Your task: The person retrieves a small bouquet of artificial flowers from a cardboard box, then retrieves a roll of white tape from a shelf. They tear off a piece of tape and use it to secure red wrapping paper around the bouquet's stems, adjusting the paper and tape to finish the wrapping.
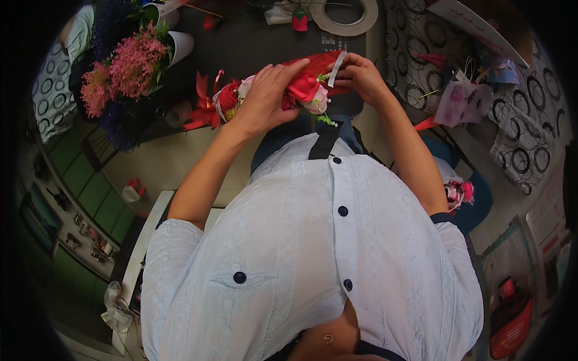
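A small bouquet of artificial red and pink roses lies at the near edge of the dark table, with red sheer wrapping along its far side. My left hand spreads over the middle of the bouquet and grips it. At its left end are a red ribbon bow and a netted red part. My right hand is at the wrapping's right end, its fingers bent at a strip of white tape. The strip lies across the wrapping's edge. My right fingertips are partly hidden behind the strip and wrapping.
A large tape roll and a red artificial rosebud lie on the dark table. White pots with pink artificial flowers stand left. A circle-patterned cloth at right bears a sheer gift bag. A blue chair stands below.
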`<state>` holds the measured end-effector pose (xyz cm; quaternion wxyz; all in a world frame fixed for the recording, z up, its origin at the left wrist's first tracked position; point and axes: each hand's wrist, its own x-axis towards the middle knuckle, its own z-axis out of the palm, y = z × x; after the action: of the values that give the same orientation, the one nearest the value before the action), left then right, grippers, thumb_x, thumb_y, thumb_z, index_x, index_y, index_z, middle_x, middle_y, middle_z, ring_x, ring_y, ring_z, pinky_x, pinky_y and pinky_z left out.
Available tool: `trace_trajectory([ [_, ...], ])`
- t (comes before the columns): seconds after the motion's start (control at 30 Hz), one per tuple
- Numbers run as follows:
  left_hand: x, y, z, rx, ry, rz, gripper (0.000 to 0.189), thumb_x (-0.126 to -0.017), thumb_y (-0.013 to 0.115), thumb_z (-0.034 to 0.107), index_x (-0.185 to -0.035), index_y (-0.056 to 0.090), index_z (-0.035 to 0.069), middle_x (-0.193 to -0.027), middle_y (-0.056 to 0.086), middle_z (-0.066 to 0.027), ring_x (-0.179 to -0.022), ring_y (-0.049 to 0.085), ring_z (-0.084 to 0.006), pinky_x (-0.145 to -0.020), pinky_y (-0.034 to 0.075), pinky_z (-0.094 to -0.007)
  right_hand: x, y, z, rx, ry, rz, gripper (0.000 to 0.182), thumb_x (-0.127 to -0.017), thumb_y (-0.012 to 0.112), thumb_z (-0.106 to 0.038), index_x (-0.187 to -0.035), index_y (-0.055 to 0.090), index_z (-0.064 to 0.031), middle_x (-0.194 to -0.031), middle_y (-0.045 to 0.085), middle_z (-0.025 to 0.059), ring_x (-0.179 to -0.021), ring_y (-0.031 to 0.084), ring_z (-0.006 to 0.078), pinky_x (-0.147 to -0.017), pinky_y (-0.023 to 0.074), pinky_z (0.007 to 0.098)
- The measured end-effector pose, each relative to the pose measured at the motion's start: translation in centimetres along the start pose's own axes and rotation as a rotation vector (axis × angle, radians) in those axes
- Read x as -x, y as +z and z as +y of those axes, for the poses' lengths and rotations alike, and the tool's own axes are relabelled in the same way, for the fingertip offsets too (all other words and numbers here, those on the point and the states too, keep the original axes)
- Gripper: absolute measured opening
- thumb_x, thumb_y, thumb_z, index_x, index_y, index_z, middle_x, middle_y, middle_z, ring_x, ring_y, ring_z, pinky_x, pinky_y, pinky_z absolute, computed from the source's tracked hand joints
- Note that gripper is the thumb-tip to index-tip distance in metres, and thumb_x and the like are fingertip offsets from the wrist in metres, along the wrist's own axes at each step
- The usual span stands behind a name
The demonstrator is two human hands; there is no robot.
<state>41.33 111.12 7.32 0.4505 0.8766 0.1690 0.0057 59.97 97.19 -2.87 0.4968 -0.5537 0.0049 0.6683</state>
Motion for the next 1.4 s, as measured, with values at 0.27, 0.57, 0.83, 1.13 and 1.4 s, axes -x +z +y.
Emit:
trace_trajectory([
  [0.27, 0.3, -1.0, 0.4, 0.042, 0.022, -0.115, 0.063, -0.057, 0.069, 0.007, -0.115, 0.047, 0.005, -0.096, 0.052, -0.0134, -0.093, 0.051, -0.032, -0.093, 0.037, -0.0414, 1.2, 0.7, -1.0, 0.15, -0.013, 0.076, 0.025, -0.073, 0.041, 0.007, -0.094, 0.053, -0.0018, -0.099, 0.062, 0.0117, -0.083, 0.063, 0.0192, -0.072, 0.0536, 0.0295],
  [0.57, 0.1, -0.5, 0.2, -0.024, 0.112, -0.004, 0.059, -0.056, 0.071, 0.007, -0.11, 0.049, 0.005, -0.099, 0.052, -0.0128, -0.095, 0.051, -0.032, -0.091, 0.039, -0.0411, 3.9, 1.7, -0.5, -0.05, -0.022, -0.046, 0.023, -0.073, 0.043, 0.004, -0.092, 0.053, -0.0024, -0.096, 0.063, 0.0122, -0.072, 0.062, 0.0159, -0.056, 0.0526, 0.0262],
  [0.83, 0.4, -0.6, -0.4, -0.041, 0.176, -0.127, 0.066, -0.057, 0.072, 0.01, -0.118, 0.047, 0.006, -0.103, 0.052, -0.0122, -0.1, 0.051, -0.0312, -0.097, 0.035, -0.0459, 0.3, 3.3, 3.6, 0.032, 0.006, -0.213, 0.023, -0.073, 0.041, 0.006, -0.091, 0.052, -0.0026, -0.085, 0.057, 0.0031, -0.075, 0.057, 0.0102, -0.068, 0.0433, 0.0194],
  [1.13, 0.1, 0.3, -1.5, -0.05, 0.168, -0.228, 0.07, -0.057, 0.071, 0.01, -0.122, 0.045, 0.006, -0.103, 0.052, -0.0127, -0.099, 0.051, -0.0308, -0.092, 0.038, -0.0414, 0.7, 4.3, 2.2, 0.143, -0.044, -0.084, 0.029, -0.071, 0.037, 0.009, -0.095, 0.05, -0.0003, -0.09, 0.057, 0.0072, -0.082, 0.057, 0.0128, -0.072, 0.0456, 0.0237],
  [1.4, -1.4, 1.1, -2.7, -0.003, 0.191, -0.241, 0.061, -0.058, 0.071, 0.01, -0.116, 0.052, 0.009, -0.099, 0.052, -0.0104, -0.096, 0.051, -0.0296, -0.085, 0.041, -0.0378, -0.1, 2.6, 2.8, 0.612, -0.118, -0.054, 0.027, -0.069, 0.042, 0.004, -0.091, 0.056, 0.0048, -0.08, 0.061, 0.0113, -0.076, 0.058, 0.0163, -0.068, 0.046, 0.0279],
])
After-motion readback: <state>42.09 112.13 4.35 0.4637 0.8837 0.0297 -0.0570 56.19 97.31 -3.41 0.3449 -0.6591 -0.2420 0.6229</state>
